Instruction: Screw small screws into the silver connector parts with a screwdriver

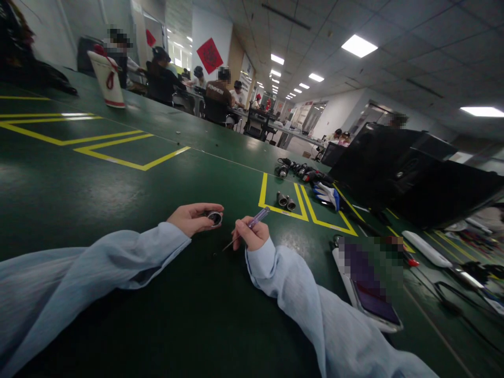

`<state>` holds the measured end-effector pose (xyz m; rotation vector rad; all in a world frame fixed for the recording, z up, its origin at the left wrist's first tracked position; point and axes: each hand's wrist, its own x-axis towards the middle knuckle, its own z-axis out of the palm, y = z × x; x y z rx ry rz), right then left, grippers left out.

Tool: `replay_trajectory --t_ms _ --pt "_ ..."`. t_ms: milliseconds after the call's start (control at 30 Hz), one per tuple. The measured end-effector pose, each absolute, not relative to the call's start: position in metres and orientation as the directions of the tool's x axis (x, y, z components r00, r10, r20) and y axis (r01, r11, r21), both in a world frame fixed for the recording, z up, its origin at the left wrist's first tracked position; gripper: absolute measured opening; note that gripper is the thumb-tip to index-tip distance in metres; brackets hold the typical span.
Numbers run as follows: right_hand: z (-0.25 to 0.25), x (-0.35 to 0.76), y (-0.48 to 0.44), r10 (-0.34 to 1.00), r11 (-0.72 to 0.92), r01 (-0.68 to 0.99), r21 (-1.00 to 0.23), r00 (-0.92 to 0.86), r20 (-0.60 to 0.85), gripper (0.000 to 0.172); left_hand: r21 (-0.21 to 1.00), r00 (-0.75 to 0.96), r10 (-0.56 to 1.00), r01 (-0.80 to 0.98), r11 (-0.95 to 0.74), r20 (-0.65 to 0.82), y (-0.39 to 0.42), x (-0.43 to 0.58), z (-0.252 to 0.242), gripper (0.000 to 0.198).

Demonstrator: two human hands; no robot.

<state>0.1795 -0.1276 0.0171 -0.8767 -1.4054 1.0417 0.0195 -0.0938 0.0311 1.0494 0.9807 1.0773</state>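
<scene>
Head view, green table (98, 210) with yellow tape lines. Landmark: the small round metal part (214, 217).

Left hand (192, 218) rests on the table, fingers curled around the round metal part, holding it at the fingertips with its open face turned toward the right hand. Light blue sleeve on the forearm, lying flat on the table.

Right hand (252, 236) sits just right of the round part, closed in a pen-style pinch on a small screwdriver (248, 227). Clear purple handle sticks up and away to the right; thin shaft angles down to the left, tip ending just below the round part, close to the table. Tip not touching the part as far as I can tell. Same light blue sleeve.

Beyond and right of the round part: two short metal cylinders (285, 201) inside a yellow taped box. Further back, a cluster of dark similar parts (295, 170). Blue-and-white gloves (326, 194) lie right of the cylinders. Near right of the round part, a phone (374, 299) with blurred screen lies flat. Large black cases (413, 178) far right. White cup (107, 79) with red print far back left. Other people seated at tables in the background, well apart.
</scene>
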Motion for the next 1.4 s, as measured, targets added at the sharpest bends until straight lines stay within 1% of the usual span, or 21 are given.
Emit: replay_trajectory --t_ms 100,233,367,433,500,600,667,767,833,900,1033,1233,1400 --pt "0.015 0.178 -0.13 0.928 0.332 0.011 -0.943 -0.184 0.324 0.04 0.973 0.213 0.971 -0.181 0.146 -0.106 -0.093 0.019 0.032 0.038" --pt "0.01 0.177 -0.128 0.908 0.38 0.12 -0.917 -0.236 0.346 0.042 0.977 0.212 0.971 -0.159 0.141 -0.106 -0.092 0.018 0.031 0.038" --pt "0.009 0.177 -0.127 0.891 0.421 0.223 -0.879 -0.28 0.356 0.037 0.978 0.217 0.971 -0.159 0.138 -0.102 -0.092 0.018 0.03 0.038" --pt "0.011 0.177 -0.128 0.867 0.474 0.271 -0.838 -0.308 0.391 0.033 0.978 0.219 0.97 -0.153 0.141 -0.106 -0.092 0.018 0.03 0.038" --pt "0.013 0.177 -0.13 0.793 0.603 0.336 -0.724 -0.358 0.494 0.03 0.976 0.224 0.968 -0.159 0.152 -0.114 -0.093 0.018 0.031 0.037" --pt "0.014 0.175 -0.133 0.601 0.798 0.401 -0.45 -0.474 0.644 0.024 0.969 0.203 0.973 -0.196 0.148 -0.108 -0.094 0.019 0.032 0.034" --pt "0.013 0.174 -0.133 0.495 0.863 0.396 -0.313 -0.541 0.68 0.019 0.968 0.165 0.982 -0.217 0.129 -0.093 -0.093 0.019 0.033 0.034" --pt "0.011 0.174 -0.131 0.382 0.915 0.352 -0.196 -0.605 0.699 0.012 0.965 0.113 0.991 -0.243 0.103 -0.077 -0.091 0.019 0.033 0.035" --pt "0.01 0.175 -0.13 0.348 0.924 0.347 -0.16 -0.59 0.728 0.01 0.965 0.081 0.995 -0.25 0.083 -0.065 -0.089 0.018 0.032 0.035" --pt "0.011 0.176 -0.131 0.33 0.917 0.375 -0.134 -0.528 0.783 0.01 0.966 0.061 0.997 -0.249 0.065 -0.051 -0.089 0.018 0.031 0.034" --pt "0.019 0.176 -0.133 0.274 0.892 0.446 -0.067 -0.419 0.866 0.012 0.973 0.079 0.996 -0.222 0.06 -0.044 -0.092 0.02 0.031 0.032" --pt "0.021 0.174 -0.129 0.253 0.873 0.487 -0.039 -0.382 0.889 0.012 0.997 0.15 0.989 -0.074 0.013 -0.002 -0.103 0.022 0.038 0.036" --pt "0.022 0.174 -0.129 0.244 0.851 0.526 -0.004 -0.388 0.889 0.013 0.998 0.167 0.984 0.005 -0.056 0.055 -0.104 0.021 0.039 0.034"
